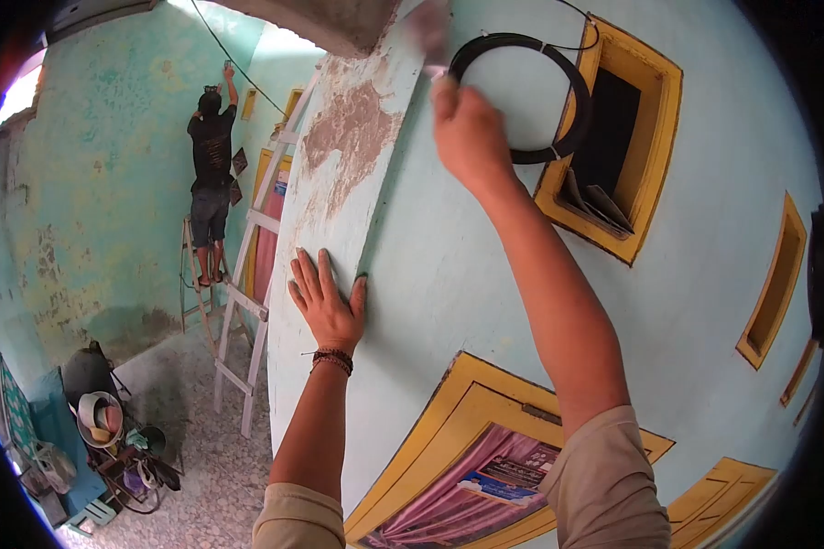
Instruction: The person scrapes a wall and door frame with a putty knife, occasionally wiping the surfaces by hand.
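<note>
My left hand point(330, 306) lies flat with fingers spread against the pale corner pillar point(325, 220), a beaded bracelet point(331, 360) at the wrist. Raised higher, my right hand point(471, 133) is wrapped round the handle of a scraper point(428, 32), whose flat blade is blurred by motion near the pillar's upper edge. Below the blade, a bare brown patch of peeled paint point(352, 119) marks the pillar. Just behind my right hand, a black coil of cable point(577, 101) hangs on the wall beside a yellow-framed opening point(655, 146).
Left of the pillar leans a tall wooden ladder point(264, 220). Farther back, another person point(212, 151) stands on a second ladder point(192, 284), reaching up the green wall. Buckets point(99, 418) and mixed items crowd the lower left floor. A yellow-framed window point(430, 430) with pink curtains sits below me.
</note>
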{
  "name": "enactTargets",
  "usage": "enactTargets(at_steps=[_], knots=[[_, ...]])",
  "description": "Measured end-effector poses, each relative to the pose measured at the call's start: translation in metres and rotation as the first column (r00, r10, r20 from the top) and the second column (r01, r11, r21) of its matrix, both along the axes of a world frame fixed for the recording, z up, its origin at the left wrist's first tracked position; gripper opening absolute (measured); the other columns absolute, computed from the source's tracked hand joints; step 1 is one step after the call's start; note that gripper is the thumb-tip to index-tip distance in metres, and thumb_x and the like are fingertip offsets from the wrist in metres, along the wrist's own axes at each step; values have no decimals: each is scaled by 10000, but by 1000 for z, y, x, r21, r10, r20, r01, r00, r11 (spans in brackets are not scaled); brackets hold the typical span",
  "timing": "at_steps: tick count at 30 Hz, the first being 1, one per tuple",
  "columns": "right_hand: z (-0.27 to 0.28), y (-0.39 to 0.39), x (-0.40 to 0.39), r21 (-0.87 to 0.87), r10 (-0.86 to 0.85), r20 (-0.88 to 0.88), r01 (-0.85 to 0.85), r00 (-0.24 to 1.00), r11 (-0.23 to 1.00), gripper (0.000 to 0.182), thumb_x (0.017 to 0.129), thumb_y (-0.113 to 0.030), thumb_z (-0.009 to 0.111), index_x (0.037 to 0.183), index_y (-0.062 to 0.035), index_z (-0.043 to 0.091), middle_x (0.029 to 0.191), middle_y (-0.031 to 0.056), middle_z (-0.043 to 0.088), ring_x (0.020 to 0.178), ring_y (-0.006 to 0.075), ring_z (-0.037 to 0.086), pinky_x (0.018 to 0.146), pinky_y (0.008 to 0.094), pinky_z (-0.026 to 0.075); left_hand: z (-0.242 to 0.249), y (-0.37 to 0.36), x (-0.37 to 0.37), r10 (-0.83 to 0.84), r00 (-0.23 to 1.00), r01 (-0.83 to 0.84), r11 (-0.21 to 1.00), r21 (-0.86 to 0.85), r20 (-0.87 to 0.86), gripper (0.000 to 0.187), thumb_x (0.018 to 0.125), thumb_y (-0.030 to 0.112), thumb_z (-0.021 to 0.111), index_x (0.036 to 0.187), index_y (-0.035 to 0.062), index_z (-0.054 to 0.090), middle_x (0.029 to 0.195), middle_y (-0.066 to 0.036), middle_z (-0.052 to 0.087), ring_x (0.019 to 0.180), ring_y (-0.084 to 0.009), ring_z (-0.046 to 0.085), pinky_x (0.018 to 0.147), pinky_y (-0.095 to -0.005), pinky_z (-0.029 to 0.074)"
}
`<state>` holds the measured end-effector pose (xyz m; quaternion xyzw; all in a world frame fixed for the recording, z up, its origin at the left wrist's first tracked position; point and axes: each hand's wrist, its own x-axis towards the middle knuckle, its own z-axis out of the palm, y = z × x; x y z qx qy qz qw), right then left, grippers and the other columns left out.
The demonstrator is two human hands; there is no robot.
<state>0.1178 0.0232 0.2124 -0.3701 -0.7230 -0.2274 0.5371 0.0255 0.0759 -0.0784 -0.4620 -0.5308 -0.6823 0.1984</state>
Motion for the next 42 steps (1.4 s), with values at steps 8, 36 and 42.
enactTargets(at_steps=[8, 36, 42], knots=[[5, -11, -2, -199, 55, 52, -44, 997, 979, 496, 987, -386, 448, 927, 85, 591, 905, 324, 644, 903, 508, 620, 815, 509, 517, -1, 3, 1, -15, 1000, 15, 1000, 3, 8, 722, 921, 453, 569, 1491, 87, 319, 1578, -204, 209, 1467, -380, 165, 1159, -560, 110], [-10, -24, 4, -4, 203, -248, -211, 947, 978, 462, 993, -409, 485, 917, 32, 602, 826, 256, 646, 841, 447, 616, 771, 482, 487, 0, 5, -2, -22, 1000, 22, 1000, 6, -3, 723, 925, 455, 568, 1488, 75, 320, 1580, -212, 197, 1468, -388, 154, 1159, -565, 113], [-14, -30, 3, -7, 87, -114, -89, 990, 996, 414, 1003, -381, 470, 939, 15, 574, 848, 247, 657, 817, 452, 633, 729, 485, 500, -2, 3, 0, -23, 1000, 23, 1000, -2, -4, 726, 928, 458, 562, 1493, 77, 311, 1580, -212, 195, 1468, -387, 156, 1158, -569, 114]])
